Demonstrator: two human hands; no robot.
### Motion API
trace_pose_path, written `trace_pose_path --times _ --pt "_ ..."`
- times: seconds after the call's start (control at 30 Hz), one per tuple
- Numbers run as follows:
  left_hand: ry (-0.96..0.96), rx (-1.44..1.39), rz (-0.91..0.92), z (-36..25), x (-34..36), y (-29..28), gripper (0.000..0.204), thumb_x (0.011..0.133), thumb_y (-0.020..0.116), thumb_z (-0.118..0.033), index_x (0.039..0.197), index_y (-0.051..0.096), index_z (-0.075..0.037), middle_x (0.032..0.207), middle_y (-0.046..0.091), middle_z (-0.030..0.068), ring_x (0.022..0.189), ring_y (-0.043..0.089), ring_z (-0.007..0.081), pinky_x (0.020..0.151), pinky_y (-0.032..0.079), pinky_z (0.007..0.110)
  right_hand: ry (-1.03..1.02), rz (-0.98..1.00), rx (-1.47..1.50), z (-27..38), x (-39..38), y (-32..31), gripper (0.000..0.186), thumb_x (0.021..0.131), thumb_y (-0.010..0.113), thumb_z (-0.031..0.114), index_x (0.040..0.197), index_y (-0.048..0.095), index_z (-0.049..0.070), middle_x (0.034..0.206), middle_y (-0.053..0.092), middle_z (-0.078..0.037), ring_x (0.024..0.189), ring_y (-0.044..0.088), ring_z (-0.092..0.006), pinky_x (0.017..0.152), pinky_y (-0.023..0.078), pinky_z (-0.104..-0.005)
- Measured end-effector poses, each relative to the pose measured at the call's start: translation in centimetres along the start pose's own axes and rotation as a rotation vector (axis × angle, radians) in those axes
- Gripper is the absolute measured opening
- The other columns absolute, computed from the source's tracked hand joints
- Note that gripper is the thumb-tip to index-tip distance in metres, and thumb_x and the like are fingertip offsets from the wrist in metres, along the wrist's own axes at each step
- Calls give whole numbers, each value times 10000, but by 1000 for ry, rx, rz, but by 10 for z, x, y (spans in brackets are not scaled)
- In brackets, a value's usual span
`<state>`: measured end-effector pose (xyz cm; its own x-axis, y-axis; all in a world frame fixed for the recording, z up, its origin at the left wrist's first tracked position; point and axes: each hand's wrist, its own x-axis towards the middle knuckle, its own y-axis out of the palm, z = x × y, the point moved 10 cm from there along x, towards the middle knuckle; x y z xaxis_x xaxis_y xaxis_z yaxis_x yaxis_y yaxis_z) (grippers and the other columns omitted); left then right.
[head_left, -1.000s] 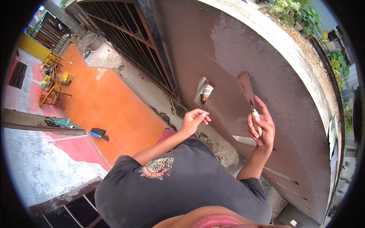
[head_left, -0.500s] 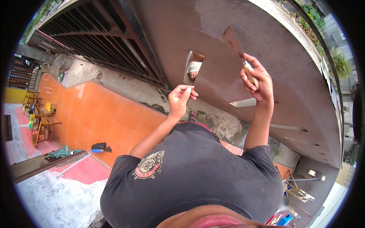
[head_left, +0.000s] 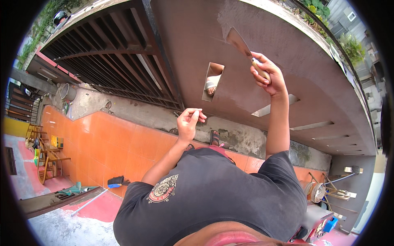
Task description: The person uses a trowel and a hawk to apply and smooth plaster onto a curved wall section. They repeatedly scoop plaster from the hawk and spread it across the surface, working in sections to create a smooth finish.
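My right hand [head_left: 269, 74] is raised at the right, its fingers wrapped round the pale wooden handle of a putty knife [head_left: 240, 42]. The knife's flat metal blade points up and left over the brown wall [head_left: 184, 45], near a lighter patch; whether it touches the surface is hard to tell. Lower and to the left, my left hand [head_left: 191, 124] hangs in front of the wall's foot, thumb and fingertips drawn together with nothing visible in them. Between the hands and the wall's lower edge is a slanted opening [head_left: 205, 91], through which a person's foot [head_left: 211, 89] shows.
A dark slatted gate [head_left: 102, 53] adjoins the wall on the left. Orange tiles [head_left: 111, 139] cover the floor, with a broom [head_left: 116, 182] lying there. Wooden chairs [head_left: 48, 162] stand at far left. More slots [head_left: 312, 126] cut the wall at right, near a round-ended container [head_left: 318, 192].
The view has shifted, so the wall openings and floor sit lower. My right hand and the putty knife have moved a little left; my left hand appears lower.
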<state>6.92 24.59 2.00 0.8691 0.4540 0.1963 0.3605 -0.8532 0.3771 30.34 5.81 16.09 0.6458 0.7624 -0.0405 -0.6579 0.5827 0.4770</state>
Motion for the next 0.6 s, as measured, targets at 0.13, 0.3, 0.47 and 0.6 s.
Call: trace_pose_path --times 0.13,0.3,0.47,0.6 --pt "6 6 -21 -10 -9 -27 185 1059 574 -115 1101 668 39 887 721 122 808 708 180 728 599 309 -67 -37 61 32 -23 -29 457 973 496 91 1429 503 52 775 571 -74 399 333 -30 353 277 -178" --pt "-61 58 44 -2 -14 -36 200 1061 576 -137 1134 674 22 961 736 130 822 709 172 753 596 306 9 -88 -218 -42 -29 1 441 970 573 96 1410 546 92 751 557 -18 466 369 -29 439 302 -182" --pt "-432 106 293 60 -28 -1 375 1069 568 -232 1388 565 -35 1299 668 128 1072 671 165 871 580 317 99 -170 -457 -170 -53 47 435 992 616 155 1412 544 66 714 545 39 570 456 -29 490 352 -221" --pt "-575 -58 473 86 -53 40 480 1068 573 -216 1503 431 -70 1404 577 92 1202 626 175 919 586 354 62 -260 -234 -230 -76 62 411 986 615 119 1385 547 49 816 630 -8 703 553 -48 597 446 -246"
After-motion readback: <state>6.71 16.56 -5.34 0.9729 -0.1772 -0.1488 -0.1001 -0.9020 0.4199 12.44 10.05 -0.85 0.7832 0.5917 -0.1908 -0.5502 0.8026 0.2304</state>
